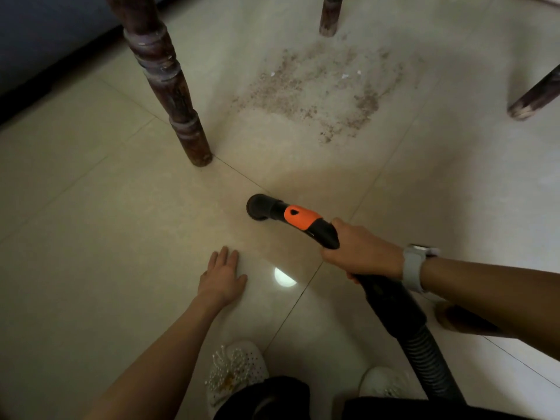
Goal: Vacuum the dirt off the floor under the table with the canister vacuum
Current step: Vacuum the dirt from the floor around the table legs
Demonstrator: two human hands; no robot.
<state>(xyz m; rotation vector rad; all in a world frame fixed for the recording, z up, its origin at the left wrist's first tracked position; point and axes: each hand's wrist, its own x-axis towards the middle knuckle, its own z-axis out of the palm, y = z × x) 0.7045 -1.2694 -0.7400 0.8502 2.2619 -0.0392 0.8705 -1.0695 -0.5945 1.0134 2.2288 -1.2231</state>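
A patch of brown dirt (321, 89) lies on the pale tiled floor between the table legs, with a cleaner strip at its lower left. My right hand (360, 253) grips the black vacuum handle behind its orange collar (300, 218). The round black nozzle (259, 207) sits low over the tiles, well short of the dirt. The ribbed black hose (424, 347) runs back toward the lower right. My left hand (222, 275) rests flat on the floor, fingers apart, left of the nozzle.
A turned dark wooden table leg (172, 86) stands at the left. Another leg (330, 15) stands at the top and a third (536, 98) at the right edge. My white beaded shoes (235, 368) are at the bottom. A bright light reflection (283, 278) shows on the tile.
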